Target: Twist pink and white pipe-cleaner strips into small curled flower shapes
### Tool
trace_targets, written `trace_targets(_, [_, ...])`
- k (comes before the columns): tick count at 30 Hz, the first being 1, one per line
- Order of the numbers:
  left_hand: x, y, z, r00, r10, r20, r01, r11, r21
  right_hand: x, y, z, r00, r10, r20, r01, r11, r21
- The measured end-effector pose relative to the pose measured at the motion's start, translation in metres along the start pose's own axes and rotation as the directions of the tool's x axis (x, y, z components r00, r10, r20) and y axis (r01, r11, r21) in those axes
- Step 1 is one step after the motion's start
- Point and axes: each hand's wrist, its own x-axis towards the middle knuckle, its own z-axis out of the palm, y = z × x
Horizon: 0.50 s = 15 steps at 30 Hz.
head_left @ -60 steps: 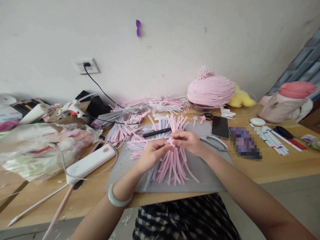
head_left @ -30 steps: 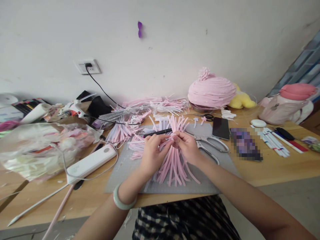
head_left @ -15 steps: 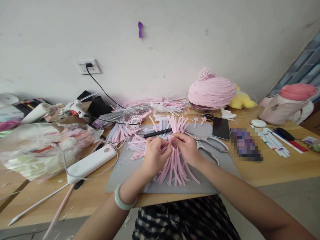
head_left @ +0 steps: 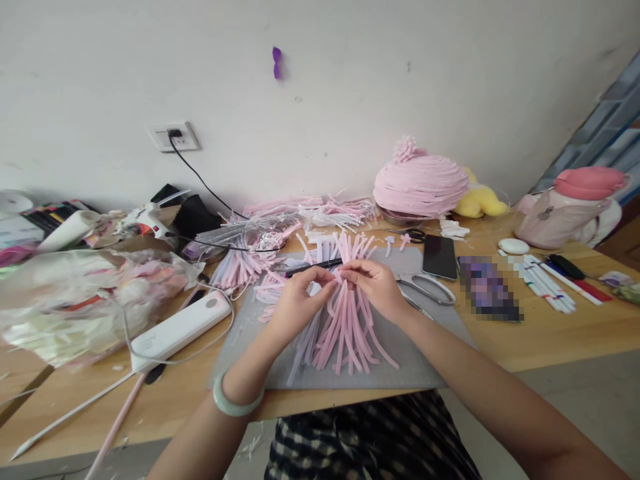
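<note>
We see our left hand (head_left: 296, 301) and right hand (head_left: 376, 285) meeting over the middle of a grey mat (head_left: 415, 353) that lies at the near edge of the counter (head_left: 550, 333). The fingertips of both hands are pressed together on a small pink piece (head_left: 339, 279), the left thumb and forefinger pinching it from one side and the right ones from the other; the piece is too small for us to make out its shape. A pale green bangle (head_left: 235, 400) sits on our left wrist.

Under the hands a fan of pink strips (head_left: 345, 333) spreads across the mat, running from its far edge down toward its near edge. A black pen (head_left: 313, 267) lies across the strips just beyond the fingers. A pair of scissors (head_left: 425, 288) rests on the right side of the mat, close to the right hand, and a dark phone (head_left: 440, 257) lies face up just past them.

Toward the left edge of the counter lies a white power bank (head_left: 177, 330) with a cable looped around it, and behind that a crumpled plastic bag (head_left: 85, 300). At the far edge, against the wall, stands a pink dome of wound strips (head_left: 420, 187) with a yellow plush toy (head_left: 483, 200) touching its right side. White pens (head_left: 545, 287) lie near the right edge.
</note>
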Motion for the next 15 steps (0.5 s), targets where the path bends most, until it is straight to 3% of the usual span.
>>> trace_targets(3, [-0.001, -0.004, 0.001, 0.997, 0.037, -0.06, -0.032, 0.996, 0.087, -0.004, 0.005, 0.003, 0.999, -0.047, 0.012, 0.047, 0.999, 0.009])
trace_targets(5, [-0.002, -0.007, 0.003, 0.981, 0.164, -0.102, -0.138, 0.966, 0.219, -0.006, 0.006, 0.005, 0.997, -0.067, 0.024, 0.067, 0.998, 0.005])
trace_targets(7, [-0.004, -0.01, 0.003, 0.938, 0.329, -0.107, -0.273, 0.895, 0.352, -0.006, 0.004, 0.006, 0.999, -0.033, 0.016, 0.033, 0.999, 0.036])
trace_targets(10, [-0.005, -0.014, 0.003, 0.858, 0.513, -0.029, -0.446, 0.772, 0.453, -0.004, -0.001, 0.005, 0.995, 0.087, 0.039, -0.091, 0.987, 0.132])
trace_targets(12, [-0.005, -0.016, 0.002, 0.831, 0.556, 0.033, -0.503, 0.724, 0.472, -0.003, -0.005, 0.003, 0.985, 0.137, 0.1, -0.151, 0.977, 0.148])
trace_targets(15, [-0.005, -0.018, 0.003, 0.853, 0.52, 0.036, -0.473, 0.743, 0.475, -0.002, -0.006, 0.002, 0.982, 0.136, 0.134, -0.156, 0.977, 0.149])
